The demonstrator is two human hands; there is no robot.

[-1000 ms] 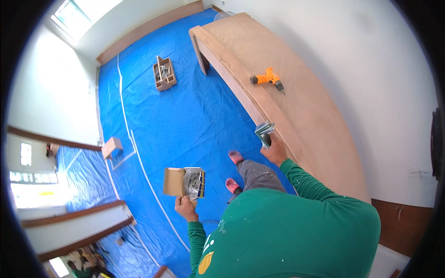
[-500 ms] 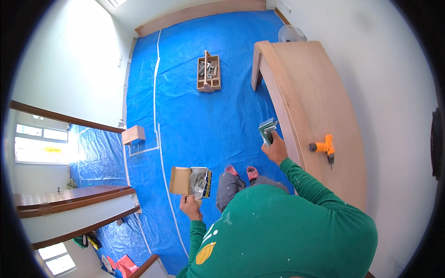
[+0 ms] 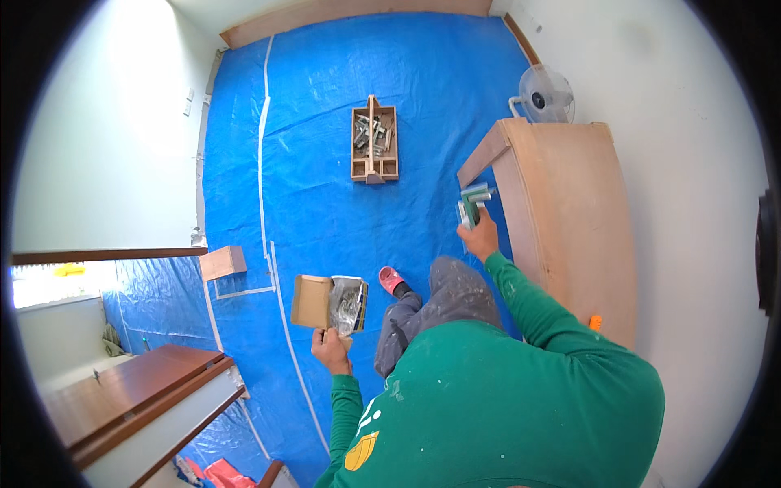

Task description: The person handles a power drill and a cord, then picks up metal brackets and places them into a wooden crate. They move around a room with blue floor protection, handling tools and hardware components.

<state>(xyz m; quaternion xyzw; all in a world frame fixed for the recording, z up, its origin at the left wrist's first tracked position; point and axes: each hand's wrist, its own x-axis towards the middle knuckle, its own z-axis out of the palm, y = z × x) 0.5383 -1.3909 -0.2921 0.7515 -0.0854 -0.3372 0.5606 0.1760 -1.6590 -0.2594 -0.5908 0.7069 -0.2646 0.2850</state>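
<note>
The right hand (image 3: 480,237) has a closed grip on metal brackets (image 3: 473,202) held just beside the wooden surface (image 3: 569,211), while the left hand (image 3: 329,350) grips an open box (image 3: 329,302) nearer the body.

Glossy blue plastic tarp (image 3: 342,106) — matt wood cabinet (image 3: 569,220) — cardboard box (image 3: 313,301).
</note>
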